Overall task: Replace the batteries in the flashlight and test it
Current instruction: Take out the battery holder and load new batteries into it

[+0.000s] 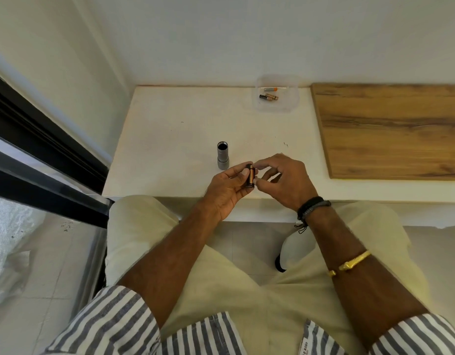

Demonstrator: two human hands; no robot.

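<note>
The grey flashlight body (223, 156) stands on the white table (170, 139), its open, dark end facing up and its wider end down on the surface. Just beside it, toward the person, the left hand (227, 190) holds a small dark battery holder (250, 176) with copper-coloured cells showing in it; the thumb lies across its near side and the fingers curl behind it, so the holder is clasped upright above the table edge. The right hand (285, 179) meets it from the other side, fingertips pinched against the holder's top and bottom, the other fingers loosely bent. A dark band and a gold bangle sit on the right forearm. Well apart, at the back of the table near the wall, a clear plastic container (277, 93) holds loose batteries (268, 97). To its right lies a wooden board (390, 129).
</note>
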